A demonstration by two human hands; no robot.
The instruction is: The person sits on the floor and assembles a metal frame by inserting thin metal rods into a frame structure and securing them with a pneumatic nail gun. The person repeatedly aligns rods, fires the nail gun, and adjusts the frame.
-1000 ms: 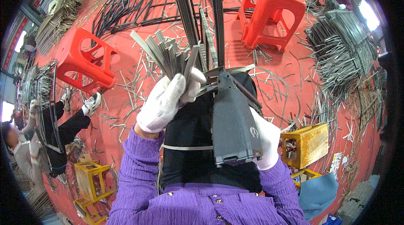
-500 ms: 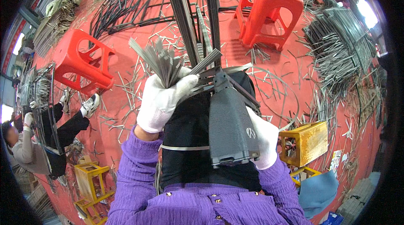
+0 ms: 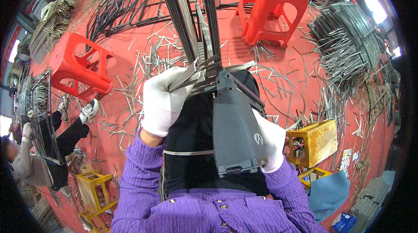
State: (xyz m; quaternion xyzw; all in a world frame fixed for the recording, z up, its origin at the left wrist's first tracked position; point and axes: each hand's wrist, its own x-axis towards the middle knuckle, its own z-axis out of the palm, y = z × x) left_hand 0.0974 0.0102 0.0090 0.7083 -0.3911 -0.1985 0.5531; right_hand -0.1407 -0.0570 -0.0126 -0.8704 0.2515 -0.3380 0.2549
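Observation:
In a white glove, my left hand is closed around a bundle of flat grey strips. The strip ends point right, towards the dark metal frame that stands between my knees. My right hand, also gloved, is wrapped round the side of a dark grey handheld power tool; most of its fingers are hidden behind the tool. The tool's narrow nose lies close to the frame, just right of the strips. Whether the nose touches the frame I cannot tell.
Red plastic stools stand at left and far right. A yellow stool is near my right elbow. Cut strips litter the red floor. A heap of woven frames lies at right. At far left, a person sits working.
My left hand has turned: the strips fanned up and left before, and now point right towards the frame. The tool and my right hand keep nearly the same place.

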